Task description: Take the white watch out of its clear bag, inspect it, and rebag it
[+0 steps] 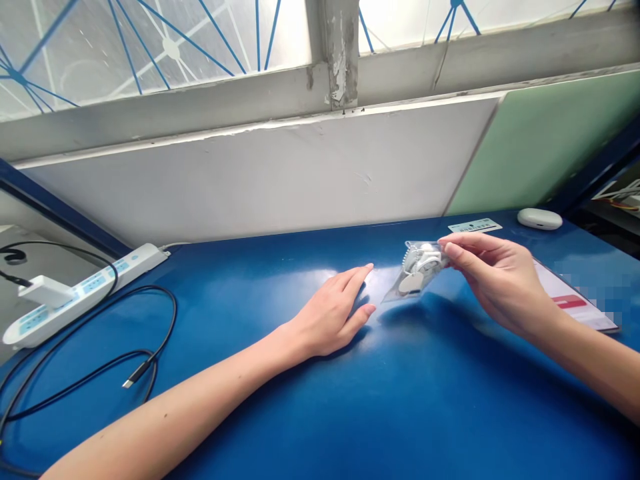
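Note:
Between thumb and fingers, my right hand [495,273] pinches the upper right corner of a small clear plastic bag [417,270]. White and grey parts show inside it, one of them round; I cannot make out exactly what they are. The bag hangs tilted just above the blue tabletop [380,407], with a shadow under it. My left hand [335,310] rests on the tabletop to the left of the bag, apart from it. Its fingers point toward the bag, thumb spread away from them, and nothing is in it.
A white power strip [90,290] with a plugged-in charger [46,292] lies at the left. A black cable [173,313] loops beside it, its connector on the table. At the right are a white rounded case [539,219], a printed card [475,226] and a flat white-and-red sheet [575,301].

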